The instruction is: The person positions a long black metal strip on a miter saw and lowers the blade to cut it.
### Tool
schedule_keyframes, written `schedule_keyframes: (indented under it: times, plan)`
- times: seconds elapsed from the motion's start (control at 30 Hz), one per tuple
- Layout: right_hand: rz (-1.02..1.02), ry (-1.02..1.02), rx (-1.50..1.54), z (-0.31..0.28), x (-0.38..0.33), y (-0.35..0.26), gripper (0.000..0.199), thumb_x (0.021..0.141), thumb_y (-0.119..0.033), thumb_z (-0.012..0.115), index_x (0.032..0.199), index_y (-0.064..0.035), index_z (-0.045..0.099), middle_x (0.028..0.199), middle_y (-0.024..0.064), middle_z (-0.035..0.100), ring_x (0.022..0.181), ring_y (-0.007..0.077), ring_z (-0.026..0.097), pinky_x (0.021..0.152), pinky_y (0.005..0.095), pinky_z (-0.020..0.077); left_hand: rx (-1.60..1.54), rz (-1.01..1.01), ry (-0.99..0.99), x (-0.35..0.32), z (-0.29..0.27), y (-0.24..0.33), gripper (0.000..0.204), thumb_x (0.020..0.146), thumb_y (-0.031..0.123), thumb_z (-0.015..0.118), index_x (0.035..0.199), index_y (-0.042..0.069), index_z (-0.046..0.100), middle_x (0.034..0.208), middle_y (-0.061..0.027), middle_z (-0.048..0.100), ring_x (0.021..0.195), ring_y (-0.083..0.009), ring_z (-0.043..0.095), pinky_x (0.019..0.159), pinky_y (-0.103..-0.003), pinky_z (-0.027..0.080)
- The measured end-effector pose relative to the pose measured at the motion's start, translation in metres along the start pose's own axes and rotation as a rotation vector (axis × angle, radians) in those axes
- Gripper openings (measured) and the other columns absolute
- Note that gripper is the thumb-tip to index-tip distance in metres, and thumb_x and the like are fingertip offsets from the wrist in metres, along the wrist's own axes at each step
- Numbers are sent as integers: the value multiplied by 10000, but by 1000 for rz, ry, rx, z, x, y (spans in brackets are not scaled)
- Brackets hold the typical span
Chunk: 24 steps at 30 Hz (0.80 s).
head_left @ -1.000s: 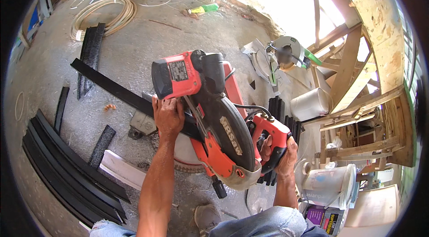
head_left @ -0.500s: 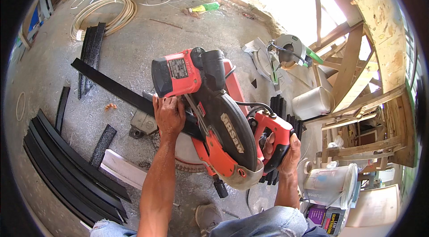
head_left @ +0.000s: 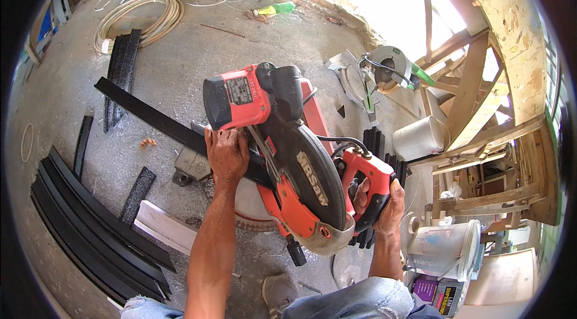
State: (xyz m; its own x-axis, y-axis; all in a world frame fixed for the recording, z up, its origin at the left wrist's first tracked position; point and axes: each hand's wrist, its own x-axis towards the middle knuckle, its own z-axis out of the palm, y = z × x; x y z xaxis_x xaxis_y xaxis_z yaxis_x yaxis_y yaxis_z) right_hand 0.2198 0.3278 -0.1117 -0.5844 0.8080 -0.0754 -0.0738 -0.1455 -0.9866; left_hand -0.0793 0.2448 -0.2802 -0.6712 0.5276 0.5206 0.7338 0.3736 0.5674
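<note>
**Red mitre saw lowered over black strip on concrete floor**

A red and black mitre saw (head_left: pixel 282 156) stands on the dusty concrete floor (head_left: pixel 180 48), its dark blade guard tipped down toward a round, pale turntable. A long black strip (head_left: pixel 150 116) runs slantwise under the saw head. The left hand (head_left: pixel 226 153) lies flat on that strip just beside the blade, fingers spread and pressing down, with nothing enclosed in its grip. The right hand (head_left: pixel 384 205) has its grip wrapped tight around the saw's red handle (head_left: pixel 368 184). A stack of black strips (head_left: pixel 90 229) lies at the left, a white bucket (head_left: pixel 445 250) at the right, and a circular saw (head_left: pixel 387 66) further back. Compared with half a second ago, the hands, the saw head and the strip sit in much the same places; no clear shift shows.
</note>
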Motion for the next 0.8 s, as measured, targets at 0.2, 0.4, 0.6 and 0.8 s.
schedule_keyframes:
  times: [0.2,0.4,0.6,0.8]
  plan:
    - [9,38,16,7,0,-2,681,922,-630,518,1047,28,638,738,123,666,581,198,631,551,309,527,-3,9,20,0,3,-1,239,929,203,563,955,9,698,924,-185,678,1002,-367,608,1136,-546,310]
    - [12,47,9,1,0,0,685,900,-642,542,1026,23,649,739,125,673,590,201,647,554,309,540,-8,-2,8,-1,0,0,243,930,211,566,959,8,697,928,-182,679,999,-369,608,1137,-547,309]
    - [42,25,29,-2,1,-1,685,865,-665,574,968,7,664,708,117,665,560,198,636,513,303,526,4,-1,-5,0,0,0,243,930,213,570,955,8,698,930,-180,682,999,-366,609,1136,-545,310]
    - [44,35,45,-2,0,1,672,869,-648,582,961,12,669,694,121,664,545,203,634,501,300,524,-3,-12,9,-1,3,0,238,928,215,575,948,14,702,942,-172,684,1007,-356,611,1134,-542,313]
